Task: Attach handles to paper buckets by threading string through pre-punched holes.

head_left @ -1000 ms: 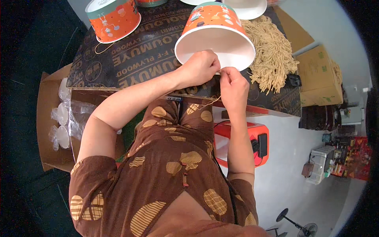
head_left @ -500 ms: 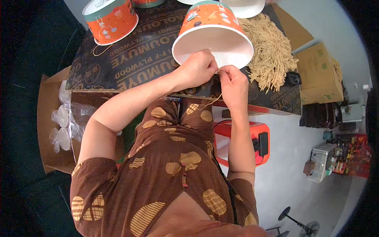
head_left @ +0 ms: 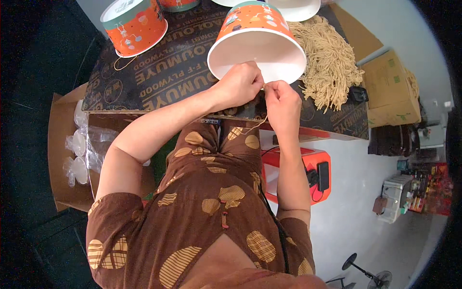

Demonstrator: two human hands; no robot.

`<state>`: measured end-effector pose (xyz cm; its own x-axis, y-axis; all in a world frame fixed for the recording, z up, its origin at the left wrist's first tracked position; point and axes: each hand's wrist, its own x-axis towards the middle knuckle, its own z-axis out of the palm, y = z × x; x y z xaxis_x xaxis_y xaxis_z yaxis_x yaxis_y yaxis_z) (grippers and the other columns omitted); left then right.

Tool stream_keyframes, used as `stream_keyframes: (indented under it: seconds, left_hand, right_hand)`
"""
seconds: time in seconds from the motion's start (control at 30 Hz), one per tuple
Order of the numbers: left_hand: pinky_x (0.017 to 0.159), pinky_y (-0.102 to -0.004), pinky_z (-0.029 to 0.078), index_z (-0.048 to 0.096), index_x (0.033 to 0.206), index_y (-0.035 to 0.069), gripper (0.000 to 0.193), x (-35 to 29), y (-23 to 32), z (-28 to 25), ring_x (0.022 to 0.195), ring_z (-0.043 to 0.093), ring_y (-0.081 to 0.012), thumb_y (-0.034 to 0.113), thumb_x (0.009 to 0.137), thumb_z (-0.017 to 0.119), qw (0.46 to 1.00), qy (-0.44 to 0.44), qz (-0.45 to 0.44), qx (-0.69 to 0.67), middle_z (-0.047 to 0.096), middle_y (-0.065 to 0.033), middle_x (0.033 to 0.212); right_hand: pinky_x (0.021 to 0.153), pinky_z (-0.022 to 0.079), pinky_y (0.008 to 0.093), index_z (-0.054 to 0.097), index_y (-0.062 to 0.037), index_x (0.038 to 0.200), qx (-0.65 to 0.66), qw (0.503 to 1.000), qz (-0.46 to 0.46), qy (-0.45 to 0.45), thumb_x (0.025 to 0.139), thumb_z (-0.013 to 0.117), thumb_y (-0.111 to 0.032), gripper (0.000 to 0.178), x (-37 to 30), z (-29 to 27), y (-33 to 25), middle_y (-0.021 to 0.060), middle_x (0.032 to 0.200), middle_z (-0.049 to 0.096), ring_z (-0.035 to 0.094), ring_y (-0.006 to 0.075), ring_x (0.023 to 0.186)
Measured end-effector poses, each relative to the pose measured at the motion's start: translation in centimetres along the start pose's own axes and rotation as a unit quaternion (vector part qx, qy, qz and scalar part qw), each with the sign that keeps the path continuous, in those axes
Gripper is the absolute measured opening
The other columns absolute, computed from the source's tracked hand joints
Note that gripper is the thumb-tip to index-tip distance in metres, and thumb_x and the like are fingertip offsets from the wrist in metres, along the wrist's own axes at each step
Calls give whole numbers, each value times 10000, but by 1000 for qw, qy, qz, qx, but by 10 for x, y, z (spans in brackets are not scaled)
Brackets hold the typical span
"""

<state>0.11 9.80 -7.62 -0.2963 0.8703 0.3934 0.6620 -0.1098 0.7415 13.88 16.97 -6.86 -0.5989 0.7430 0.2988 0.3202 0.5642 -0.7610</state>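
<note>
A large orange and teal paper tub (head_left: 257, 45) lies tipped on the table, its white-lined mouth facing me. At the near rim, my left hand (head_left: 240, 84) is closed, thumb and fingers pinched together. Right beside it, my right hand (head_left: 283, 100) pinches a thin tan cord (head_left: 258, 125), whose loose end hangs past the table edge toward my lap. The short stretch between my two hands is mostly hidden by the fingers; the left seems to grip the same cord. A big heap of tan cords (head_left: 332, 65) lies to the right of the tub.
On the black plywood table (head_left: 163, 77), another tub (head_left: 137, 29) stands upside down at far left, a cord loop by its rim. White tubs or lids show at the back. A carton (head_left: 391, 91) is at right; an open box (head_left: 60, 144) with plastic-wrapped white discs is at left.
Both hands keep their pinch at the tub's rim with barely any movement. The whole view has shifted very slightly.
</note>
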Motion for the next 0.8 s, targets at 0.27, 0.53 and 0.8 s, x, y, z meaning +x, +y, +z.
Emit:
stream_keyframes:
  seconds: [0.27, 0.53, 0.8]
  left_hand:
    - [529, -396, 490, 600, 684, -63, 114, 8, 17, -10, 569, 645, -294, 10, 758, 553, 981, -65, -173, -62, 611, -203, 635]
    - [336, -309, 390, 539, 689, -31, 129, 14, 20, -9, 380, 516, -161, 11, 811, 541, 977, -94, -184, -42, 544, -90, 599]
    - [614, -425, 470, 572, 708, -20, 150, 21, 6, -8, 663, 609, -306, 90, 761, 659, 980, -105, -133, 102, 603, -181, 715]
  right_hand:
    - [592, 478, 468, 596, -36, 848, -32, 998, -52, -3, 862, 620, -129, 97, -10, -3, 6, 189, 708, 637, 632, 394, 668]
    - [566, 466, 475, 574, -70, 889, -30, 990, -137, -6, 888, 588, -134, 66, -18, -6, 10, 171, 679, 626, 626, 384, 651]
    - [554, 473, 420, 571, -41, 876, -129, 973, -191, -22, 882, 585, -84, 45, -26, -9, 3, 159, 703, 621, 627, 352, 636]
